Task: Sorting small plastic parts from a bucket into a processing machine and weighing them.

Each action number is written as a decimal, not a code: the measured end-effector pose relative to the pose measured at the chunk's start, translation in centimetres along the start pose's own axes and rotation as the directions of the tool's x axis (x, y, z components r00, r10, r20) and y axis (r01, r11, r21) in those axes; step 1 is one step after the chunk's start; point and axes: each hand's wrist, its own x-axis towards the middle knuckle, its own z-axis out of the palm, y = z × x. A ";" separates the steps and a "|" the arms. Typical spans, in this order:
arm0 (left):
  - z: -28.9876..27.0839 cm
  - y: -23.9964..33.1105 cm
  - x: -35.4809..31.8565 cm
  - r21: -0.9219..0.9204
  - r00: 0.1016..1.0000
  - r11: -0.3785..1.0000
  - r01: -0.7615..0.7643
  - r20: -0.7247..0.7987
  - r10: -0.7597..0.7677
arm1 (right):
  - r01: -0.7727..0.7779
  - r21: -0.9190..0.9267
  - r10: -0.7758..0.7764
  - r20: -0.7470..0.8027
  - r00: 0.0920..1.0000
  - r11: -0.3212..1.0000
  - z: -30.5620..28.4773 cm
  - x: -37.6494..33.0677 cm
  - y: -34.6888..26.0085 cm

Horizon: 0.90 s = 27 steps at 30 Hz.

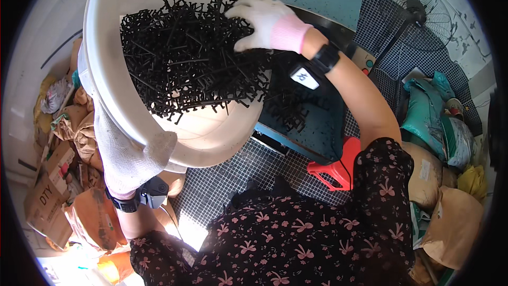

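Observation:
A large white plastic tub (103,58) is tipped toward the right, holding a tangled heap of thin black plastic sprues (185,61). My left hand (140,153), in a white knit glove, is closed over the tub's near left rim. At the far right of the heap lies my right hand (259,24), in a white glove with a pink cuff. Its fingers are apart and touch the sprues; no grip shows. Below the tub's right edge is a blue metal hopper (325,122), with more black sprues inside it.
A red plastic stool (338,167) stands by the hopper. Behind are a blue-grey panel (317,2) and a black floor fan (415,13). Brown sacks and cardboard (53,190) crowd the left; green bags (426,111) and brown sacks (455,228) line the right. Gridded flooring (222,180) lies below.

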 end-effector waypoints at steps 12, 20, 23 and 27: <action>-0.4 0.2 -0.3 0.132 0.989 0.981 0.143 -0.058 -0.136 | -0.263 -0.114 0.286 0.315 0.905 0.958 0.7 -4.2 -0.3; 0.6 -1.0 0.2 0.067 0.997 0.996 0.054 -0.056 -0.050 | -0.366 -0.165 0.397 0.246 0.884 0.916 3.1 -12.8 4.3; 0.7 -1.3 0.0 0.083 0.993 0.993 0.085 -0.093 -0.077 | -0.322 -0.259 0.407 0.425 0.809 0.911 3.7 -15.0 4.8; 0.9 -1.1 -0.2 0.045 0.992 0.994 0.096 -0.082 -0.093 | -0.343 -0.385 0.515 0.635 0.576 0.857 3.7 -17.8 5.4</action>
